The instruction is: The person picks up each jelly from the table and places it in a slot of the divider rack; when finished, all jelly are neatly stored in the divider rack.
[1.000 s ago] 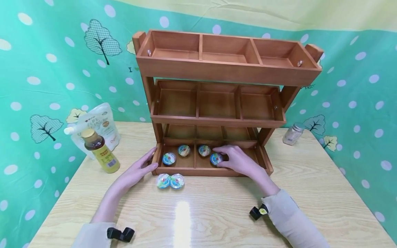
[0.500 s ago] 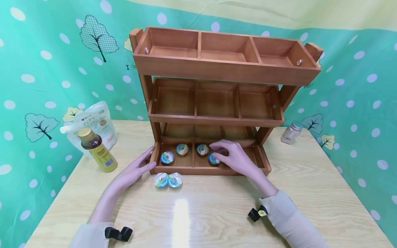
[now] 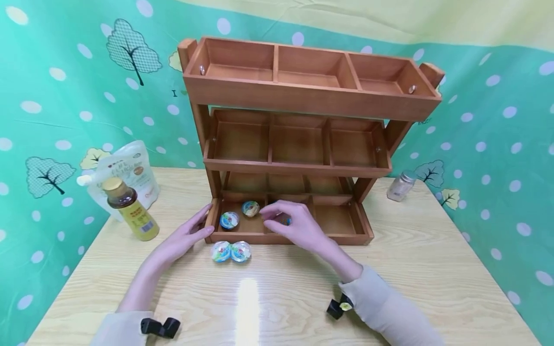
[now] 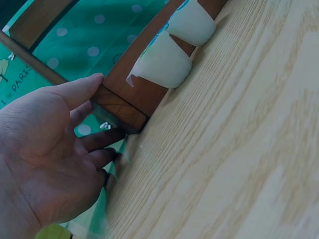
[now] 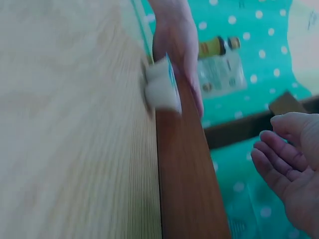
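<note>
My left hand point(image 3: 183, 239) rests on the left end of the wooden rack's bottom tray point(image 3: 342, 239). In the left wrist view its thumb point(image 4: 82, 91) touches the front corner, with the loose fingers along the side. My right hand point(image 3: 298, 228) hovers over the tray's middle compartment, nothing between its loosely bent fingers. Beneath it a small foil-lidded cup point(image 3: 283, 220) shows partly; the rest of that compartment is mostly covered. In the left compartment sit two similar cups, one in front point(image 3: 229, 220) and one behind point(image 3: 250, 208). Two joined cups point(image 3: 231, 252) stand on the table before the tray.
The rack's upper tiers point(image 3: 311, 98) rise over the bottom tray. Left of it stand a yellow-labelled bottle point(image 3: 134, 214) and a white pouch point(image 3: 143, 178). A small lidded jar point(image 3: 400, 186) stands at the right, and a patterned curtain hangs behind.
My right hand has let go of the cup in the middle compartment and moved left above it. My left hand has stayed at the tray's end. The head view has shifted slightly.
</note>
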Motion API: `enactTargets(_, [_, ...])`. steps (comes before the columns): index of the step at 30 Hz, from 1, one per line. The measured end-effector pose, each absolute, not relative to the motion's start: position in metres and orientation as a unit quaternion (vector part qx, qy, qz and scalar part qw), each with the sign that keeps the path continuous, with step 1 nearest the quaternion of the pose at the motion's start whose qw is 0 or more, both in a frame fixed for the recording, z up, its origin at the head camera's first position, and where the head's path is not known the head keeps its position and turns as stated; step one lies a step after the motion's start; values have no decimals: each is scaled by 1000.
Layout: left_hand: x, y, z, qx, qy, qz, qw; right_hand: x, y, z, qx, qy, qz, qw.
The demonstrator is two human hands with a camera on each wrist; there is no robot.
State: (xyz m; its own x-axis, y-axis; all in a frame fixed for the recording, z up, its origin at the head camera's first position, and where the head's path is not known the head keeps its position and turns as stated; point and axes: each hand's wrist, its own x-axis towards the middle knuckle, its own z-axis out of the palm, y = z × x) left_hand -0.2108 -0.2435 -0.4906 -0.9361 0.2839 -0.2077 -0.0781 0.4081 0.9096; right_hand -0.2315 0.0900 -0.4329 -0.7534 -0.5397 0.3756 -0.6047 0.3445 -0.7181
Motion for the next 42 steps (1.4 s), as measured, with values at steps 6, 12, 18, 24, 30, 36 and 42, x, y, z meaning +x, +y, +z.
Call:
enactTargets(6, [-212,-245,-493,60,826,534,170,-220,55,-434,372,-814,446,-2])
enactTargets(12, [-211,-245,-491,55,825,533,178,-211,45,-439,367,-826,427,-37])
enactTargets(18, [-213,-240,-488,63,827,532,173,-210,48,-440,359,-860,360,-38])
enactTargets(24, [-212,-242,-487,58,827,531,176,-206,45,-441,386,-878,281,-24])
enactTargets(30, [-210,-245,-490,55,828,529,175,-202,42,-442,376,-895,236,-45])
enactTargets(36, [-209,-245,-490,57,823,538,174,-200,40,-445,373,-898,229,-44])
enactTargets(42, [-210,-243,-489,64,823,538,171,-198,38,-448,386,-895,221,-36])
